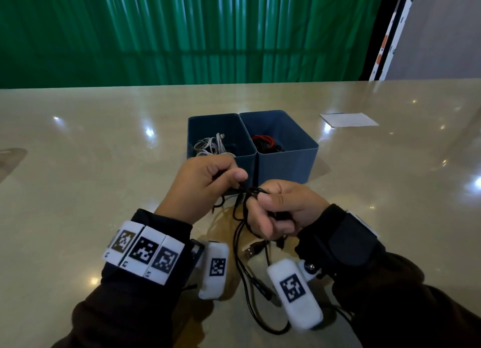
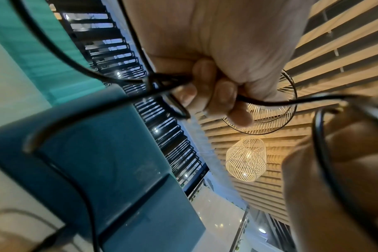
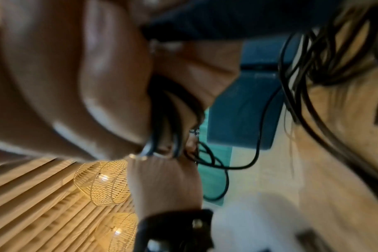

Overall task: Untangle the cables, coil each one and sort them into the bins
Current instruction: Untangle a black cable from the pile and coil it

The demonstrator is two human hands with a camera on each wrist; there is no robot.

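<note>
Both hands hold a tangle of black cable just above the table, in front of two blue bins. My left hand is curled round strands of it; its fingers close on the black cable. My right hand grips a bundle of loops, with strands wrapped over the forefinger. Loose black cable with a USB plug hangs down to the table between my wrists. The left bin holds white cables. The right bin holds red and black cables. The right wrist view is blurred, showing black cable.
A white sheet of paper lies at the back right of the glossy beige table. A green curtain hangs behind the table's far edge. The bins stand side by side, touching, close behind my hands.
</note>
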